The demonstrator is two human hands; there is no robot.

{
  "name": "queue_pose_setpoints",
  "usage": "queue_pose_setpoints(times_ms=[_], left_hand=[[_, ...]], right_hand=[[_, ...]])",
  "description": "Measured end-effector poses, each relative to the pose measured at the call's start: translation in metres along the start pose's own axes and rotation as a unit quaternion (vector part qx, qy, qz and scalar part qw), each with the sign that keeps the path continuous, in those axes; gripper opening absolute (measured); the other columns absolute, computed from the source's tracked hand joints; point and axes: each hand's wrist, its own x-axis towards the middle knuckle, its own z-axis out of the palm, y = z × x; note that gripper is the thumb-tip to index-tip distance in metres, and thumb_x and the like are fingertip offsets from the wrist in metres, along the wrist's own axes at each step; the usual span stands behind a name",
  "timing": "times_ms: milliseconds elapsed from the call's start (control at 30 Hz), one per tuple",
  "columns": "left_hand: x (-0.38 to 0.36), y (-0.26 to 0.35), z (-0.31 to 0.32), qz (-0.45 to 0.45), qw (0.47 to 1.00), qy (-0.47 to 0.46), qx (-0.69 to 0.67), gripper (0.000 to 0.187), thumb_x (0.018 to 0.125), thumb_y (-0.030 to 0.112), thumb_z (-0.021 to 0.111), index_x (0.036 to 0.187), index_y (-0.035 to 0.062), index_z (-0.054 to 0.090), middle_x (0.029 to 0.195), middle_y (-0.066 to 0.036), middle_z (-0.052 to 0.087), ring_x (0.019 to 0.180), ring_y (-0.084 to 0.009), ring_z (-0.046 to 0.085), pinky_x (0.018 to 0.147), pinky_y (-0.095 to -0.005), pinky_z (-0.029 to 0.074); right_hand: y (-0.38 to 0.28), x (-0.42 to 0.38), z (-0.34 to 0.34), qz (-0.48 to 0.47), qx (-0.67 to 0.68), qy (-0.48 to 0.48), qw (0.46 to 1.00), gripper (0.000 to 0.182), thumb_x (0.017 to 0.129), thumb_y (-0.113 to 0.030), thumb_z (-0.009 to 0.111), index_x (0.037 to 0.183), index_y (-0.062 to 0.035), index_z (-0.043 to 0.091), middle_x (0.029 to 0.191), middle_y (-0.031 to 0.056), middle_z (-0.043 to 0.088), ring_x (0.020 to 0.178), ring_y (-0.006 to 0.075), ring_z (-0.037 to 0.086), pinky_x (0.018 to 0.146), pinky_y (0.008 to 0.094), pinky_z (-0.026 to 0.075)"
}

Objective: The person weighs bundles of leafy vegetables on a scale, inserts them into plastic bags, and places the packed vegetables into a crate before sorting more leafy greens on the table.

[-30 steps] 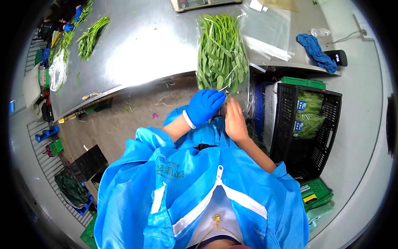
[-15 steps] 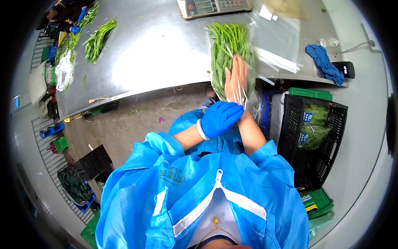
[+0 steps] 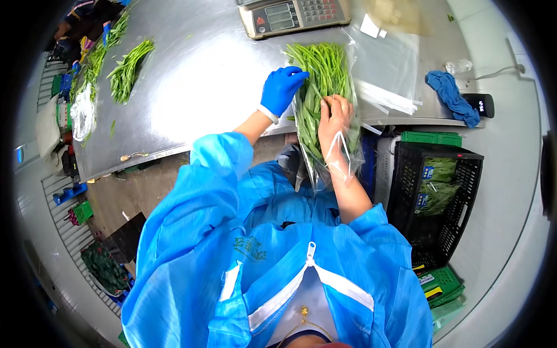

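Observation:
A bunch of long-stemmed leafy greens [image 3: 316, 64] lies in a clear plastic bag [image 3: 303, 168] at the table's front edge, stems toward the scale. My left hand [image 3: 281, 91], in a blue glove, is closed at the bag's left edge beside the stems, its fingertips pinched together. Bare, my right hand [image 3: 336, 119] rests over the leaves with its fingers curled onto the bunch. Clear plastic drapes over my right wrist, and the fingertips' exact hold is partly hidden.
A digital scale [image 3: 295, 17] stands behind the bag. Flat clear bags [image 3: 389, 64] and a blue cloth [image 3: 451, 95] lie to the right. Loose greens [image 3: 129, 72] are at the left, near another person's gloved hand [image 3: 107, 32]. A black crate [image 3: 400, 226] holds packed greens.
My left hand has moved from my right wrist up to the bag's left edge near the stems. My right hand's fingers, stretched out before, are now curled and lower on the greens.

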Motion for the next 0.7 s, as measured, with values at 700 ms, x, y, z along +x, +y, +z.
queue_pose_setpoints(times_ms=[700], left_hand=[[0.019, -0.019, 0.008, 0.047, 0.993, -0.103, -0.033, 0.023, 0.081, 0.017, 0.065, 0.104, 0.0114, 0.063, 0.113, -0.007, 0.061, 0.096, -0.0301, 0.059, 0.080, -0.0399, 0.048]], right_hand=[[-0.001, -0.029, -0.023, 0.055, 0.089, -0.053, 0.993, 0.009, 0.086, -0.006, 0.061, 0.092, -0.0005, 0.057, 0.101, 0.0144, 0.057, 0.098, 0.0338, 0.051, 0.087, 0.0424, 0.040]])
